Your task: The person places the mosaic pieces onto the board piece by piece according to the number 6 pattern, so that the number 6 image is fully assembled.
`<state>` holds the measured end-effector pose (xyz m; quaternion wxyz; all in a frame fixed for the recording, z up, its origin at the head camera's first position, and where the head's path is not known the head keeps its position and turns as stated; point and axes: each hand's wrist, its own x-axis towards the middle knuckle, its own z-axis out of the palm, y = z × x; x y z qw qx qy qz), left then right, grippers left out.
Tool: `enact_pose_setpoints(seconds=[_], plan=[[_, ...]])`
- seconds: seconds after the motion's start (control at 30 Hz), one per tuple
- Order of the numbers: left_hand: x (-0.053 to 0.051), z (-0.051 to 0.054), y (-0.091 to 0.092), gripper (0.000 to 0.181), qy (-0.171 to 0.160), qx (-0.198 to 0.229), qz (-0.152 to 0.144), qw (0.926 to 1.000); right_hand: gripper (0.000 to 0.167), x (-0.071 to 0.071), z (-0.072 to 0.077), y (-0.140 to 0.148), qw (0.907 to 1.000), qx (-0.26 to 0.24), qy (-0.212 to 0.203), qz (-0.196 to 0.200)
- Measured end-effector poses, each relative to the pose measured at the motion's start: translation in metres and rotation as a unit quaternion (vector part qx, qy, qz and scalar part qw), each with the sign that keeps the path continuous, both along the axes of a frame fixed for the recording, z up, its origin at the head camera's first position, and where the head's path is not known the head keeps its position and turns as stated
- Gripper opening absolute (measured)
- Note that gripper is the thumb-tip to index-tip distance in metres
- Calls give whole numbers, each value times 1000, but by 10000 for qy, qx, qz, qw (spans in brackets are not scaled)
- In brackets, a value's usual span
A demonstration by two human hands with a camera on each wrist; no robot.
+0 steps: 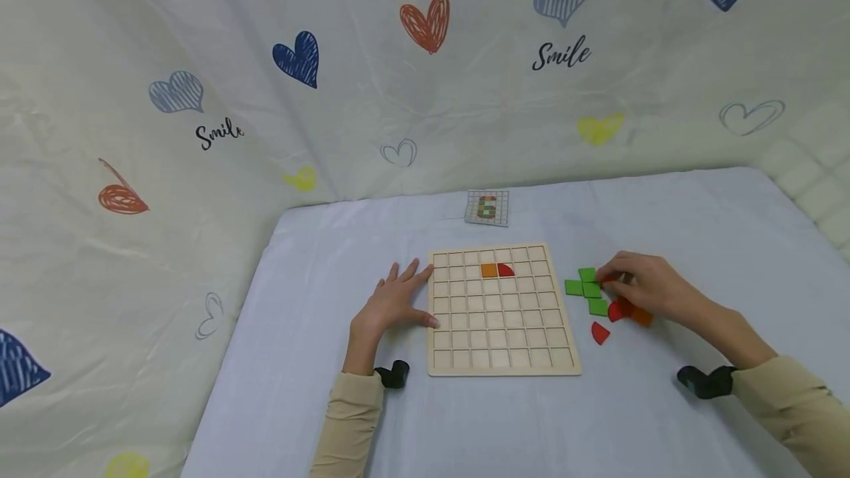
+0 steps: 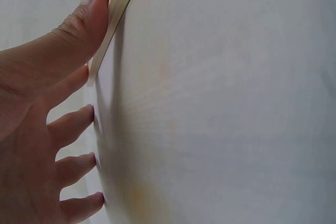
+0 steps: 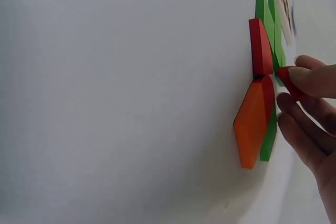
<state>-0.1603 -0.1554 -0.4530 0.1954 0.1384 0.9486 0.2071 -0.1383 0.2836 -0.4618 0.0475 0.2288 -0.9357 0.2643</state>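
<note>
A wooden grid board (image 1: 505,371) lies on the table, with an orange square (image 1: 488,270) and a red quarter-circle piece (image 1: 505,270) side by side in its second row. My left hand (image 1: 392,302) is spread at the board's left edge, thumb and index finger touching it. Right of the board, my right hand (image 1: 640,285) pinches a red piece (image 3: 290,81) between thumb and fingers; its full outline is hidden. Under and beside that hand lie several green squares (image 1: 591,290), red quarter-circle pieces (image 1: 600,333) and an orange piece (image 3: 252,124).
A small pattern card (image 1: 487,208) with a coloured figure on a grid lies behind the board. White cloth (image 1: 505,426) covers the table. A backdrop printed with hearts (image 1: 425,24) rises behind and to the left.
</note>
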Motion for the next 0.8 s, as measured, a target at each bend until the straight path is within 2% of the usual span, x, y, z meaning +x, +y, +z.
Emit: enact_pose_setpoints(seconds=[0.1,0.17,0.3,0.43,0.8], plan=[[0,0,0,106,-2,-19,18,10000,23,-1,0,-4,9995,-62,285,100],[0,-1,0,106,-3,-31,25,10000,28,-2,1,-7,9995,-97,289,109],[0,1,1,106,-19,-38,27,10000,31,-5,4,-15,9997,-230,-81,16],[0,1,1,106,-24,-24,37,10000,24,-8,8,-23,9979,-410,-490,-96],[-1,0,0,106,-4,-30,30,10000,18,-19,13,-48,9944,-759,-724,92]])
